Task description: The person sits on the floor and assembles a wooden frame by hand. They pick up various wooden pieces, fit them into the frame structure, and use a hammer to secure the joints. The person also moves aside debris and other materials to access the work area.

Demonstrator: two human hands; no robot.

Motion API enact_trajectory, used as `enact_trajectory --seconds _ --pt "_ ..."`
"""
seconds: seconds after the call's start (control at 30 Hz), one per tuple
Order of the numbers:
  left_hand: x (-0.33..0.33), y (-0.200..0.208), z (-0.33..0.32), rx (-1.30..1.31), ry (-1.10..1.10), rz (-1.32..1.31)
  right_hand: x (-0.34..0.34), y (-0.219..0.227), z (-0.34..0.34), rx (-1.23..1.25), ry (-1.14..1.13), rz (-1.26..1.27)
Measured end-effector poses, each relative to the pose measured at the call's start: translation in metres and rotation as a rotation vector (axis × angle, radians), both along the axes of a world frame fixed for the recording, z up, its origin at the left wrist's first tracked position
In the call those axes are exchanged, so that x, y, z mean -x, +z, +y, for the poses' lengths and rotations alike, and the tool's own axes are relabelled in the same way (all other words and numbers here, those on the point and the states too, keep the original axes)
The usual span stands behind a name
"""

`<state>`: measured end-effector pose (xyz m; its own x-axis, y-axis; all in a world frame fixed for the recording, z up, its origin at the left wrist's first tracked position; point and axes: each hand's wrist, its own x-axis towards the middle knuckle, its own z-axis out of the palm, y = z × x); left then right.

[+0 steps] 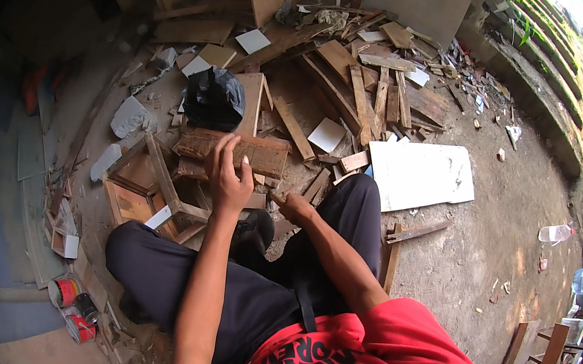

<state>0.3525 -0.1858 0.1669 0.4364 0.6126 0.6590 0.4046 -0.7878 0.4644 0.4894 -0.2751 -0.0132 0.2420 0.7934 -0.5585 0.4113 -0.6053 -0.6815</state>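
A thick reddish-brown wooden board [262, 154] with a rough surface lies crosswise in front of me. My left hand [228, 174] rests at its near side, fingers stretched and slightly apart over the wood. To the right and a little nearer, my right hand [297, 209] is closed, with a small tan tip showing at its left. What the fingers grip is mostly hidden. A black plastic bag [214, 98] stands just beyond the board. Left of the board, a broken wooden frame [160, 176] lies tilted by my left knee.
Loose planks [361, 99] and scraps are piled ahead. A white panel [421, 177] lies flat right of my knee. Red-and-white cans [63, 292] sit at lower left. A clear plastic bottle [556, 233] lies far right, below a concrete ledge [531, 96].
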Motion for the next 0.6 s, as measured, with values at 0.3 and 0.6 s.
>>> enact_trajectory --seconds 0.3,0.6 --pt "0.003 -0.020 0.004 0.106 -0.075 0.007 -0.048 0.000 -0.001 -0.148 -0.630 0.364" --pt "0.097 0.028 0.050 0.009 0.327 0.067 -0.054 0.067 -0.031 -0.549 -0.739 0.196"
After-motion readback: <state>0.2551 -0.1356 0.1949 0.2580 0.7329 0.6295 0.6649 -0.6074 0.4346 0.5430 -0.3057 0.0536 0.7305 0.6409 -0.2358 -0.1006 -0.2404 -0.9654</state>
